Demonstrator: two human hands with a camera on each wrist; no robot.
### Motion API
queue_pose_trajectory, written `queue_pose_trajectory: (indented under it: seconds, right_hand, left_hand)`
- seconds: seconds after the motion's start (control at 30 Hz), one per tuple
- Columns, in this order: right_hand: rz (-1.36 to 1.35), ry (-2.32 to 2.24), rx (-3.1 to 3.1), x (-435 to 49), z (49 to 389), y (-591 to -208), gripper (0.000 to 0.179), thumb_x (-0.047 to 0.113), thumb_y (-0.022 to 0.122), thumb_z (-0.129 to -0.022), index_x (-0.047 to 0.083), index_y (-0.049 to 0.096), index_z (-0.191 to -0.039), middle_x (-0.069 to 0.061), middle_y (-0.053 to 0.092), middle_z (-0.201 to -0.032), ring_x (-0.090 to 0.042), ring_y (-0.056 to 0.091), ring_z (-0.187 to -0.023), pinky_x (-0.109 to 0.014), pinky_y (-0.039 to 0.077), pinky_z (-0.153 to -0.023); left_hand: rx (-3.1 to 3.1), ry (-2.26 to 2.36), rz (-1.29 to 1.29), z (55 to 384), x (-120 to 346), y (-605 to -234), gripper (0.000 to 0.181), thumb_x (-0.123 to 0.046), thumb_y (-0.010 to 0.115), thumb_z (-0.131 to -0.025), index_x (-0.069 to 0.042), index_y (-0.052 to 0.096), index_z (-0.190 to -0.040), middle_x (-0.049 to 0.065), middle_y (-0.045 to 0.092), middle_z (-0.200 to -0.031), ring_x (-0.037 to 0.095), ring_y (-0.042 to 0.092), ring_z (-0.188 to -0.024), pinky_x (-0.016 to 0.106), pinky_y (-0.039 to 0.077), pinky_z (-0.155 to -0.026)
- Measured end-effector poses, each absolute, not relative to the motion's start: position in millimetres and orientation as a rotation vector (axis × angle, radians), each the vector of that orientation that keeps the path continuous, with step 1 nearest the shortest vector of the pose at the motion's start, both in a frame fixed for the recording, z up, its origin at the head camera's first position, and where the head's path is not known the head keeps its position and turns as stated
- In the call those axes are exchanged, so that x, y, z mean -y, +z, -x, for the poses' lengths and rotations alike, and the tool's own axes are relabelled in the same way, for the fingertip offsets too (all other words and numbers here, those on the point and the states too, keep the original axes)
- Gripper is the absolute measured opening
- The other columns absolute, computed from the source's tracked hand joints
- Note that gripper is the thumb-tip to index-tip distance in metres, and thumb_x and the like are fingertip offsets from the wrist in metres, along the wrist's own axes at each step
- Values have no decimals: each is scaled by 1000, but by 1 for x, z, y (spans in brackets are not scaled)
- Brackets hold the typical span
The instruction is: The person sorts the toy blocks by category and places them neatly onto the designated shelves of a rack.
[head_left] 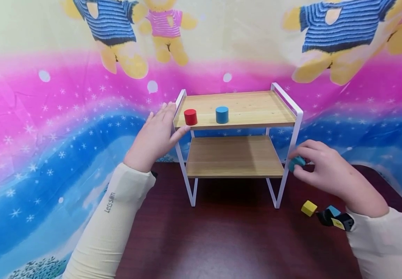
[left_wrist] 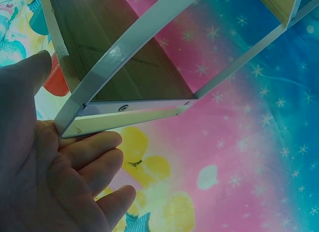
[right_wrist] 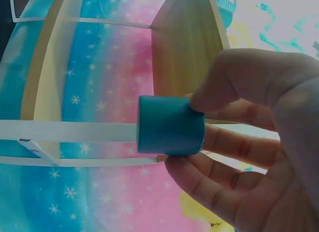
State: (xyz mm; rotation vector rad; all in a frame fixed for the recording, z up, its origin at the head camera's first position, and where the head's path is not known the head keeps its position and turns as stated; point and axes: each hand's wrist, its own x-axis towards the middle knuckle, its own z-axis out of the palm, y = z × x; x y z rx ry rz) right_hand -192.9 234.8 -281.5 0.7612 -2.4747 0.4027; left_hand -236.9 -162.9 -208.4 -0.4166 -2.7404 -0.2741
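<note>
A two-tier wooden rack [head_left: 235,155] with a white metal frame stands on the table. On its top board sit a red cylinder [head_left: 190,117] and, to its right, a blue cylinder [head_left: 222,115]. My left hand [head_left: 155,133] is at the rack's upper left corner, touching the white frame [left_wrist: 122,47] with fingers extended and the thumb near the red cylinder. Beside the rack's right leg, my right hand [head_left: 330,170] pinches a teal cylinder [right_wrist: 170,125] between thumb and fingers, above the table.
A yellow block [head_left: 309,208] and a blue block [head_left: 333,210], partly hidden by the right wrist strap, lie on the dark red table [head_left: 235,240] right of the rack. A patterned cloth [head_left: 64,116] hangs behind and at the sides.
</note>
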Motion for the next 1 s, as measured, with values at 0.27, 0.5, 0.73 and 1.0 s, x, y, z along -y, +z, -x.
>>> queue_pose_trajectory:
  seconds: [0.27,0.5,0.73,1.0]
  right_hand:
    - [-788,422,2358,-228,192,-279,35,-2,86,-68,7,75,-100,-8,63,-104,-19,54,-92,-34,59,-59]
    - [-774,432,2275,-223,190,-275,36,-4,86,-66,5,76,-100,-10,63,-106,-23,57,-96,-42,60,-61]
    - [-743,428,2248,-217,190,-268,35,-2,85,-70,6,76,-103,-10,65,-108,-20,58,-96,-44,60,-64]
    - [-731,462,2220,-212,192,-260,34,-1,84,-73,6,76,-105,-11,66,-111,-21,60,-96,-18,52,-73]
  left_hand:
    - [2748,-272,414,238,163,-209,88,-56,57,-98,-7,22,-162,14,23,-167,30,17,-155,53,11,-124]
    - [2747,-277,419,238,164,-209,87,-56,56,-98,-6,22,-161,14,23,-167,31,18,-155,53,10,-124]
    - [2743,-278,423,239,165,-210,87,-56,56,-99,-6,22,-162,14,23,-167,30,18,-155,53,11,-124]
    - [2740,-282,426,240,165,-209,87,-55,56,-99,-6,22,-161,14,23,-167,31,18,-155,53,11,-124]
